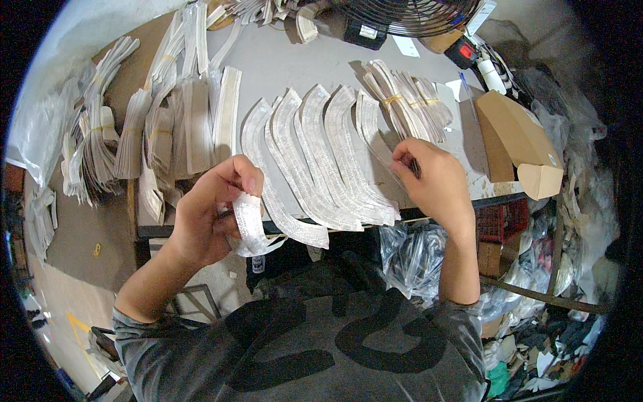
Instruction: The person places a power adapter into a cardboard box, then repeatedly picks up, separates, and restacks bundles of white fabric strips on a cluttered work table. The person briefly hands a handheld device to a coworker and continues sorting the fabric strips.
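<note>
My left hand [213, 213] is closed around a curled white fabric strip [250, 226], pinching its upper end between thumb and finger just over the table's front edge. Several curved white strips [315, 154] with rows of fine marks lie side by side on the grey table, partly overlapping, between my hands. My right hand [434, 184] has its fingers pinched together at the lower part of the rightmost strip [368, 120]. The fingers cover the end of that strip.
Bundles of strips tied with yellow bands [395, 94] lie at the back right, more bundles [134, 134] at the left. An open cardboard box [516, 137] stands at the right edge. A black fan guard [412, 15] hangs over the far side. Below are plastic bags [415, 254] and a red crate [499, 221].
</note>
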`<state>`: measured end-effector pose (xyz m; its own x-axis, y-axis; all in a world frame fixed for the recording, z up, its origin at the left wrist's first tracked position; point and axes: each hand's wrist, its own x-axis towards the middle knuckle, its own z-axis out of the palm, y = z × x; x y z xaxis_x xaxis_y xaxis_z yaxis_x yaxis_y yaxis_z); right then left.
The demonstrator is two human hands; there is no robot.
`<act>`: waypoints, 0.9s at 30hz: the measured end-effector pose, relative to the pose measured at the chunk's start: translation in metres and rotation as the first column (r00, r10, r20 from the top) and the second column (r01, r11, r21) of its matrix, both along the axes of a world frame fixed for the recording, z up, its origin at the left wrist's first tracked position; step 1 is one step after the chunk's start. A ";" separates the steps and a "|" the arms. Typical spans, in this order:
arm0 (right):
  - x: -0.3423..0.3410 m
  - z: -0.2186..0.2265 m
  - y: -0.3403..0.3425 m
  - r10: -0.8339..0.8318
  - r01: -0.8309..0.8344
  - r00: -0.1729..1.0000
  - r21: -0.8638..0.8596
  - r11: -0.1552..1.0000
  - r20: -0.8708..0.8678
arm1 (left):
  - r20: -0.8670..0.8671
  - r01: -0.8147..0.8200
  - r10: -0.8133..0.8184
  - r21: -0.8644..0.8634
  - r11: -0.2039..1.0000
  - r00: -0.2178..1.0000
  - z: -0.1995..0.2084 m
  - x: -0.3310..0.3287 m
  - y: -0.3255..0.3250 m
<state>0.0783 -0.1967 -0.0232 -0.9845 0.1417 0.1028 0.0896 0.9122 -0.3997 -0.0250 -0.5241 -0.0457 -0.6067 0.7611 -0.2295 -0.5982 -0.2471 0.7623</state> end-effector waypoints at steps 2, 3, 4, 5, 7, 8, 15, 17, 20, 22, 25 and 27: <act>0.004 -0.002 -0.007 -0.008 0.008 1.000 0.070 0.998 -0.007 | 0.019 0.013 -0.014 0.002 1.000 1.000 0.003 -0.002 0.000; 0.007 -0.002 -0.010 -0.005 0.007 1.000 0.096 0.995 -0.016 | 0.029 0.020 -0.020 0.004 1.000 0.999 0.003 -0.002 0.000; 0.009 -0.002 -0.014 -0.005 0.009 1.000 0.124 0.992 -0.026 | 0.022 0.003 -0.003 0.009 1.000 1.000 0.002 -0.001 0.001; 0.008 -0.003 -0.018 -0.023 0.030 0.999 0.159 0.987 -0.047 | 0.015 -0.015 0.015 0.014 1.000 1.000 0.000 0.000 0.002; 0.007 -0.007 -0.028 -0.060 0.080 0.994 0.227 0.971 -0.091 | 0.013 -0.029 0.029 0.020 0.999 1.000 0.000 0.001 0.002; 0.005 -0.010 -0.030 -0.079 0.099 0.992 0.233 0.967 -0.096 | 0.017 -0.025 0.025 0.021 0.999 1.000 0.000 0.001 0.002; -0.019 -0.026 -0.032 -0.154 0.195 0.973 0.253 0.947 -0.174 | 0.008 -0.007 0.006 0.056 0.998 1.000 -0.003 0.003 0.001; -0.021 -0.020 -0.042 -0.154 0.198 0.969 0.237 0.951 -0.192 | 0.022 0.000 -0.001 0.040 0.999 1.000 -0.002 0.002 0.000; -0.020 -0.013 -0.053 -0.002 0.057 0.971 0.219 0.974 -0.241 | 0.017 -0.026 0.025 0.031 0.999 1.000 -0.001 0.002 0.001; -0.020 -0.017 -0.050 0.210 -0.179 0.943 0.135 0.974 -0.260 | 0.015 -0.038 0.037 0.026 0.999 0.999 0.000 0.002 0.000; -0.019 -0.016 -0.053 0.139 -0.120 0.978 0.122 0.985 -0.155 | 0.040 -0.028 0.027 0.034 0.999 0.999 0.006 -0.001 -0.003; -0.020 -0.015 -0.056 0.146 -0.119 0.977 0.168 0.979 -0.156 | 0.070 -0.019 0.014 0.071 0.997 0.997 0.011 -0.002 -0.002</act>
